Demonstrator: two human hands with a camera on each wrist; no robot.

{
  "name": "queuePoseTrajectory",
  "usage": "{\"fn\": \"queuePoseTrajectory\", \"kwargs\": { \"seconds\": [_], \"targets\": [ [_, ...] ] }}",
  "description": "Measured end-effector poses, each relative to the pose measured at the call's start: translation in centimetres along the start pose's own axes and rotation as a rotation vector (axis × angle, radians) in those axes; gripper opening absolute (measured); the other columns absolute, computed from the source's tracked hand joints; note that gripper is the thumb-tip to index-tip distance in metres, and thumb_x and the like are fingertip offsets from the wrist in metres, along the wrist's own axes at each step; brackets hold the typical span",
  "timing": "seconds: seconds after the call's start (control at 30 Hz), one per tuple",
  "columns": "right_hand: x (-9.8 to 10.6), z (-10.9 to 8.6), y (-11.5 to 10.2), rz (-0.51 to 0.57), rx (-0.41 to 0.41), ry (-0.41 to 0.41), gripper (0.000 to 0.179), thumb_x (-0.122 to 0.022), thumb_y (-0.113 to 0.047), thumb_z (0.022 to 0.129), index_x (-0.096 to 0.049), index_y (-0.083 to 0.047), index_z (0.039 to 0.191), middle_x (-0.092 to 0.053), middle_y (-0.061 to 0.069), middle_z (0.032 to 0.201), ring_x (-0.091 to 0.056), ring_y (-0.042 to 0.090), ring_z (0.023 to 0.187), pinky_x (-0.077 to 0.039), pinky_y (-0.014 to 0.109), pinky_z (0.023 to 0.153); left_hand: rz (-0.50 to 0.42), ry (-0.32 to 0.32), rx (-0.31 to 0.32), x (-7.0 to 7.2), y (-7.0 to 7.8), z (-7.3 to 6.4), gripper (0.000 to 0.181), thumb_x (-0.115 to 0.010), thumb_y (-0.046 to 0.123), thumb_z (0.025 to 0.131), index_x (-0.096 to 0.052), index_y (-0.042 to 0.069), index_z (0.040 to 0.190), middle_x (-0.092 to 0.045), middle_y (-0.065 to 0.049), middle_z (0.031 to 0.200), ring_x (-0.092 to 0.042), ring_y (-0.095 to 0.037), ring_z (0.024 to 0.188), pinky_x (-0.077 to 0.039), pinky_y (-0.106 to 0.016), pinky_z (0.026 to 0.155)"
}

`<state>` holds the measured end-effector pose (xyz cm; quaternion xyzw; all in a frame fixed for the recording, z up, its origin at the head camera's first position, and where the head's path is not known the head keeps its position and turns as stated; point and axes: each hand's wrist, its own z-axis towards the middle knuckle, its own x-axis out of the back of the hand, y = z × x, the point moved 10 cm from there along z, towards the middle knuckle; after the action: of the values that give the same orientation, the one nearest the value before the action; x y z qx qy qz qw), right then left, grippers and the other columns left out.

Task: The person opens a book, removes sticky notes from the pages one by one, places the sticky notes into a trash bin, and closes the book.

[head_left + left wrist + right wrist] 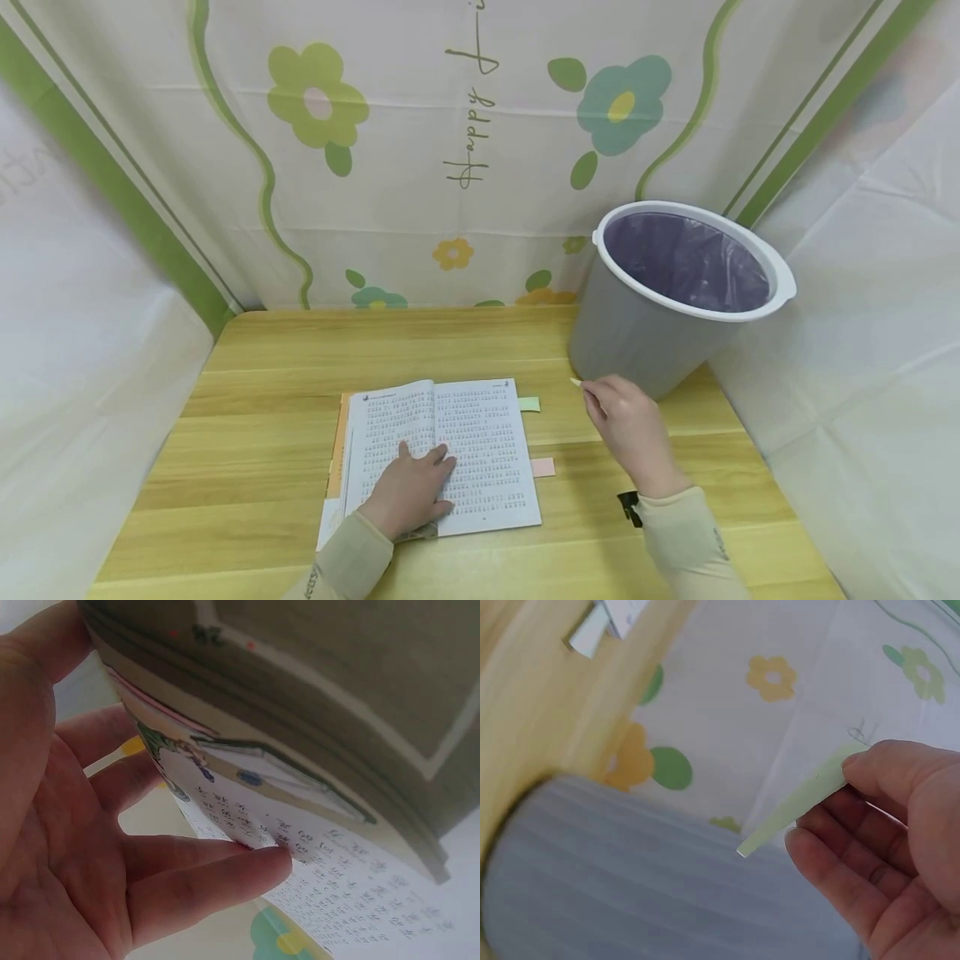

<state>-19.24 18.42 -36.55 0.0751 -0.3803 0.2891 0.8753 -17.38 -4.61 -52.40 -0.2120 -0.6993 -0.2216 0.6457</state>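
An open book [483,450] with printed pages lies on the wooden table. My left hand [408,492] rests on its left page near the fold, fingers spread. In the left wrist view, the fingers [202,889] touch a printed page [322,885] that rises in a curve. A light green tab [529,404] and a pink tab [543,467] stick out from the book's right edge. To the right of the book, above the table, my right hand [626,421] pinches a narrow pale green paper strip [802,795] between thumb and fingers, close to the bin's side.
A grey bin [626,325] with a white rim and a dark purple liner [686,258] stands at the table's back right. Flower-printed cloth [420,192] hangs behind the table [247,467], with white cloth on both sides. A black strap-like piece [630,508] is at the right wrist.
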Motion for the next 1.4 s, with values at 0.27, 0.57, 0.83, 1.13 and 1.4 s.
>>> {"fn": "queuePoseTrajectory", "kwargs": {
  "seconds": [0.27,0.57,0.83,1.13,1.4],
  "targets": [
    [3.8,2.1,0.3,-0.005,0.010,0.066,0.013,-0.075,0.006,0.078,-0.075,0.004,0.090,-0.069,0.011,0.083,-0.065,0.027,0.070,-0.056,0.040,0.060,0.012,-0.004,0.000,0.1,0.1,-0.1,0.064,-0.074,0.053,0.082,-0.064,0.011,0.130,-0.060,-0.010,0.134,-0.068,-0.030,0.103,-0.047,-0.061,0.094],
    [8.2,4.6,0.4,-0.037,0.058,0.196,0.016,-0.072,0.007,0.077,-0.075,0.004,0.093,-0.070,0.013,0.085,-0.067,0.032,0.073,-0.055,0.045,0.065,-0.002,-0.003,0.001,0.2,0.0,0.0,0.064,-0.075,0.053,0.082,-0.064,0.011,0.130,-0.060,-0.011,0.134,-0.067,-0.032,0.103,-0.046,-0.062,0.094],
    [11.3,6.8,1.5,-0.093,0.071,0.242,0.011,-0.066,-0.001,0.089,-0.075,0.004,0.094,-0.070,0.014,0.085,-0.067,0.034,0.074,-0.055,0.046,0.068,-0.005,0.000,-0.002,0.2,0.0,-0.1,0.064,-0.075,0.052,0.082,-0.064,0.011,0.129,-0.060,-0.011,0.134,-0.068,-0.031,0.101,-0.047,-0.061,0.095],
    [13.7,9.4,4.0,-0.146,0.028,0.221,0.014,-0.066,0.002,0.087,-0.076,0.003,0.097,-0.071,0.016,0.089,-0.066,0.034,0.079,-0.054,0.049,0.071,0.007,0.011,-0.009,0.3,0.1,-0.1,0.064,-0.075,0.053,0.081,-0.065,0.011,0.128,-0.061,-0.010,0.133,-0.069,-0.030,0.098,-0.047,-0.062,0.094],
    [14.0,11.2,6.6,-0.173,0.011,0.186,0.014,-0.067,0.005,0.085,-0.076,0.003,0.096,-0.071,0.017,0.089,-0.066,0.035,0.077,-0.052,0.049,0.065,0.002,-0.001,-0.002,0.1,0.0,0.1,0.065,-0.075,0.054,0.081,-0.064,0.011,0.129,-0.060,-0.010,0.134,-0.069,-0.031,0.099,-0.046,-0.062,0.094]
  ]
}}
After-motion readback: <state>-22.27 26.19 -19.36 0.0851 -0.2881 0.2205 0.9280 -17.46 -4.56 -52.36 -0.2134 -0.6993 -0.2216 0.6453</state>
